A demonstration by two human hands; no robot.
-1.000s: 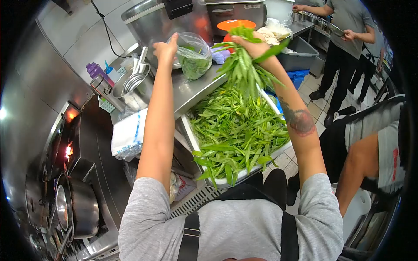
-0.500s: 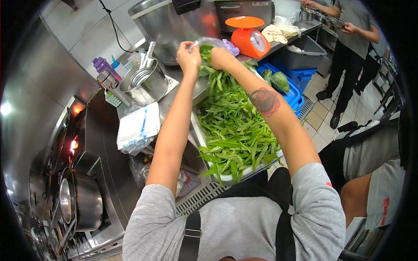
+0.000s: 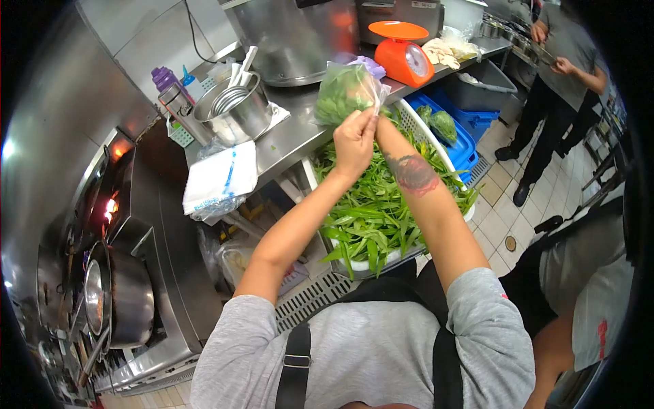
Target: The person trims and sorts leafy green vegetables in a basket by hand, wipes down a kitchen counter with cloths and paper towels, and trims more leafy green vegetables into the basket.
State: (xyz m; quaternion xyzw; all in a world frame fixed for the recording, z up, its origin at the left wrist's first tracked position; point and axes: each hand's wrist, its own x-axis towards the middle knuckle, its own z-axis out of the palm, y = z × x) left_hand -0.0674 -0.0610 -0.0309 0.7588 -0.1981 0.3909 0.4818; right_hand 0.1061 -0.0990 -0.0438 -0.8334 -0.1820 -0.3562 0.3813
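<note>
A clear plastic bag [image 3: 334, 99] with green leaves inside hangs over the far end of a white basket [image 3: 308, 172] heaped with long leafy greens [image 3: 381, 211]. At the near edge of the bag's mouth, my left hand [image 3: 357, 142] is closed on the plastic. My right hand [image 3: 360, 90] reaches into the bag up to the wrist and shows only dimly through the film among the leaves. Its fingers cannot be made out.
An orange kitchen scale [image 3: 405, 58] and a large metal pot [image 3: 289, 48] stand on the steel counter. A utensil pot [image 3: 238, 119] and white plastic bags [image 3: 221, 178] are at left. Bagged greens [image 3: 443, 126] lie on a blue lid [image 3: 466, 146]. Co-workers stand at right.
My right hand has gone into the bag with a bunch of greens. My left hand has moved right and nearer, onto the bag's mouth. The bag is now fuller in view.
</note>
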